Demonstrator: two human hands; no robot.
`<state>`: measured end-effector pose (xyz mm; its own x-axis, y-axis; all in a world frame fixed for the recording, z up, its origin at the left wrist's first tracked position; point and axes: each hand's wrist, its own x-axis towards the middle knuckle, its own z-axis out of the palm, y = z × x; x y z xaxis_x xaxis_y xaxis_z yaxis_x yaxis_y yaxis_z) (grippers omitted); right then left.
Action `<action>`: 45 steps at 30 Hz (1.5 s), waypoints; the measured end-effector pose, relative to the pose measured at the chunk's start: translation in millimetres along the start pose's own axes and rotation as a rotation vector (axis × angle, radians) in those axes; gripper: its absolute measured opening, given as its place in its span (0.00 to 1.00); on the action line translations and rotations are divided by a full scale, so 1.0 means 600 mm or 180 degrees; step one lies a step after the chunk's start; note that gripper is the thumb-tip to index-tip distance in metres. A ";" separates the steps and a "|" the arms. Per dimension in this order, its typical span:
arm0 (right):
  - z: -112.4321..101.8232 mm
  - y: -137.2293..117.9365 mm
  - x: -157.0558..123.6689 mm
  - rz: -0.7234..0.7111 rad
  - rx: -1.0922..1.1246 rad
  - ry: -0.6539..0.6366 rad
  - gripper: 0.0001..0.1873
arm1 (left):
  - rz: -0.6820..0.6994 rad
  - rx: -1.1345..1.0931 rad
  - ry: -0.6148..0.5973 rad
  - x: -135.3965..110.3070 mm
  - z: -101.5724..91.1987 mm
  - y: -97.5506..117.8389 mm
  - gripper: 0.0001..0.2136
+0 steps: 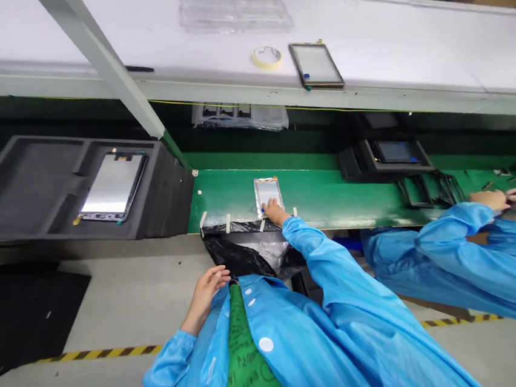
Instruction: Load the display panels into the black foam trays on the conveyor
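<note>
A small screen panel (269,187) with a pale face and a clear, shiny border lies on the green bench top in front of me. My right hand (276,211) reaches over its lower part, with bent fingers apart and the tips resting on its face. Under that hand, a bit of blue shows at the panel's lower left. Low beside the front of my blue coat hangs my left hand (210,288). Its fingers are loosely stretched out, and nothing shows in them. A black plastic bag (234,255) is taped along the bench edge between my hands.
Left stands a black foam tray (37,230) bearing a larger screen (114,186). A tape roll (267,57) and framed panels (317,64) lie on the upper shelf. Rightward are black foam blocks (350,163), black frames (415,192) and a co-worker's hands (503,201).
</note>
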<state>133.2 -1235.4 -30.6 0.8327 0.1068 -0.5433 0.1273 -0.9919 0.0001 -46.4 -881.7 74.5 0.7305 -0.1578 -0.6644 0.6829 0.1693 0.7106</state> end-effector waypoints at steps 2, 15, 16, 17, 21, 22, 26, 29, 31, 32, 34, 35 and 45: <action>0.000 -0.002 0.008 -0.0040 -0.0139 -0.0041 0.38 | 0.0007 -0.0073 0.0071 -0.002 -0.010 -0.001 0.30; -0.010 -0.009 0.021 -0.0166 -0.0692 -0.0169 0.38 | -0.0003 -0.0135 0.0114 0.000 -0.038 -0.016 0.31; -0.009 -0.009 0.019 -0.0175 -0.0695 -0.0165 0.38 | -0.0007 -0.0128 0.0106 -0.001 -0.040 -0.017 0.30; -0.008 -0.010 0.016 -0.0180 -0.0694 -0.0163 0.38 | -0.0006 -0.0120 0.0094 0.000 -0.041 -0.019 0.30; -0.009 -0.011 0.000 -0.0171 -0.0648 -0.0168 0.37 | 0.0019 -0.0055 0.0064 0.004 -0.044 -0.025 0.29; -0.011 -0.012 -0.005 -0.0166 -0.0634 -0.0164 0.36 | 0.0032 -0.0033 0.0067 0.005 -0.043 -0.027 0.29; -0.034 -0.019 -0.029 -0.0155 -0.0665 -0.0135 0.35 | 0.0082 0.0014 0.0047 0.009 -0.033 -0.040 0.29; -0.057 -0.030 -0.044 -0.0117 -0.0802 -0.0116 0.33 | 0.0124 -0.0011 0.0053 0.012 -0.032 -0.048 0.28; -0.069 -0.040 -0.054 -0.0089 -0.0878 -0.0117 0.30 | 0.0181 -0.0074 0.0095 0.016 -0.042 -0.051 0.28; -0.073 -0.047 -0.059 -0.0076 -0.0912 -0.0118 0.29 | 0.0215 -0.0118 0.0112 0.018 -0.052 -0.053 0.28; -0.073 -0.068 -0.075 -0.0046 -0.0988 -0.0082 0.28 | 0.0287 -0.0206 0.0133 0.025 -0.079 -0.053 0.27; -0.069 -0.082 -0.085 -0.0030 -0.0972 -0.0043 0.28 | 0.0317 -0.0241 0.0158 0.030 -0.095 -0.052 0.27; 0.016 -0.432 -0.161 -0.0257 0.0670 -0.0012 0.29 | 0.0490 -0.0304 -0.0022 0.079 -0.373 0.021 0.23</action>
<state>14.6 -989.2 13.6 0.8222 0.1867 -0.5377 0.0780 -0.9727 -0.2185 -3.4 -669.0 0.3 0.8266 -0.1296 -0.5477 0.5601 0.2835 0.7784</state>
